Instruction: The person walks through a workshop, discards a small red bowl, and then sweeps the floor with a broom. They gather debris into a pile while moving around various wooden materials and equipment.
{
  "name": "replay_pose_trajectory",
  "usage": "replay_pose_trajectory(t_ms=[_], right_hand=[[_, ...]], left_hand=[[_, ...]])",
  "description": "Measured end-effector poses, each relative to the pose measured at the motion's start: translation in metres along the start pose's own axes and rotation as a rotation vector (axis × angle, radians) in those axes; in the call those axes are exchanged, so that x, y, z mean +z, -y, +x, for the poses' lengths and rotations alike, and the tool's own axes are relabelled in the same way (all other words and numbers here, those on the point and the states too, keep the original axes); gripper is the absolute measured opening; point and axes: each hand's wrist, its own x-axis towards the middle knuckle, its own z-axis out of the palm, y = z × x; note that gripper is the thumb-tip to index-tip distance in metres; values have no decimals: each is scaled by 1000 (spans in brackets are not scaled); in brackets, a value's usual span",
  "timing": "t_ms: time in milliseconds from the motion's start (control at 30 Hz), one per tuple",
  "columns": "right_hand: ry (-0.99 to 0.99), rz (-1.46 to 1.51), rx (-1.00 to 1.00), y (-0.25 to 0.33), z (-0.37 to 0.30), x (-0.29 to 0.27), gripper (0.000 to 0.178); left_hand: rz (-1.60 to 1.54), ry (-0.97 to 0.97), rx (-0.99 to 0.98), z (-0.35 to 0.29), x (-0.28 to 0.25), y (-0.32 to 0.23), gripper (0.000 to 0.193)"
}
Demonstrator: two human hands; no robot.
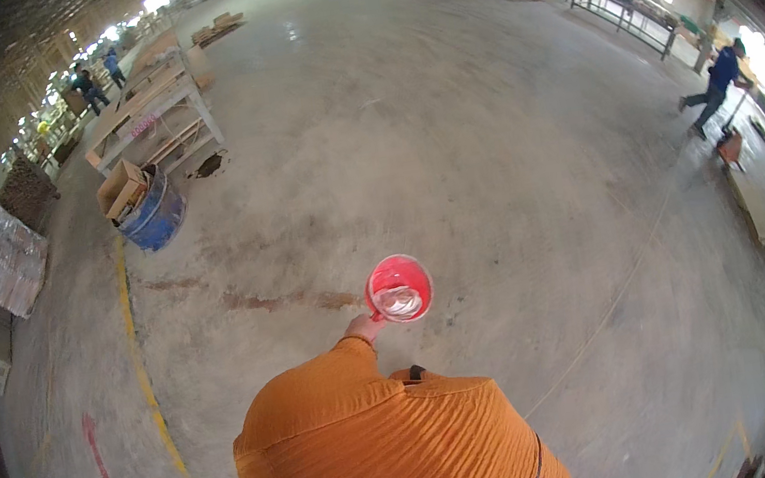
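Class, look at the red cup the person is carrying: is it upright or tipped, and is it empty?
Upright and not empty. The red cup shows its open mouth facing up, with clear liquid glinting inside. One hand holds it by the side; which hand cannot be told.

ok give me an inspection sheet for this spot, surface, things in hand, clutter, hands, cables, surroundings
surface: bare concrete floor, stained, with a yellow painted line along its left side
job's things: red cup with a pale glint inside, held out in front of the body
clutter: blue barrel with a cardboard box on it, beside a wooden workbench
hands: left hand in an orange sleeve has its grip on the cup's side; right hand not in view
cables: a thin pale line runs across the floor at right; cannot tell what it is
surroundings: large hall, long tables at the far end, person in blue walking at right, more people far left
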Motion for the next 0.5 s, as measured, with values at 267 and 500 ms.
replay_pose_trajectory(t_ms=[267,500], right_hand=[[-139,157,-351,196,264,-175,19],[0,9,-164,189,419,-273,18]], left_hand=[[-171,25,73,119,111,-260,39],[-322,37,-163,151,212,-376,33]])
